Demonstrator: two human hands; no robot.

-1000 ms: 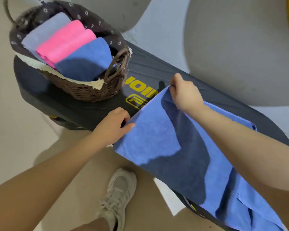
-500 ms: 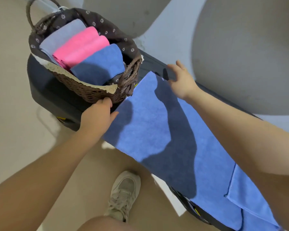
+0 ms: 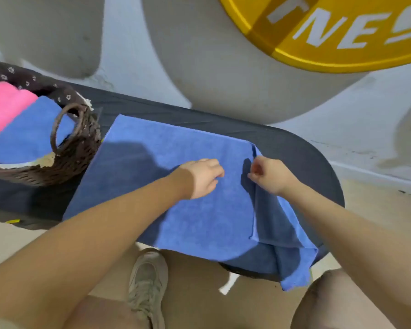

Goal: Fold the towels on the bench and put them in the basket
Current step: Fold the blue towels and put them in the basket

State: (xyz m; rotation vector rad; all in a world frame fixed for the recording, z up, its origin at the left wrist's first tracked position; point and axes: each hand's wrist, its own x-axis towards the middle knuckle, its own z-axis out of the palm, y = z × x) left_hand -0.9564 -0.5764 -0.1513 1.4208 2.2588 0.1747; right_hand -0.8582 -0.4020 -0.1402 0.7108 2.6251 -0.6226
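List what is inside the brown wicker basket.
The brown wicker basket holds a folded blue towel and a folded pink towel. Anything beneath them, or past the frame's left edge, cannot be seen.

Yellow sign [image 3: 337, 32], perhaps wall-mounted; sneaker [image 3: 147, 286].

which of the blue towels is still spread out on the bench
The large blue towel under both hands; the other blue towel sits folded in the basket.

A blue towel [image 3: 199, 198] lies spread on the dark desk [image 3: 306, 157], just right of the basket [image 3: 81, 148]. The left hand [image 3: 203, 178] rests on the towel; the right hand [image 3: 272, 176] pinches its folded right edge. Pink [image 3: 3, 103] and blue [image 3: 26, 134] folded towels fill the basket.
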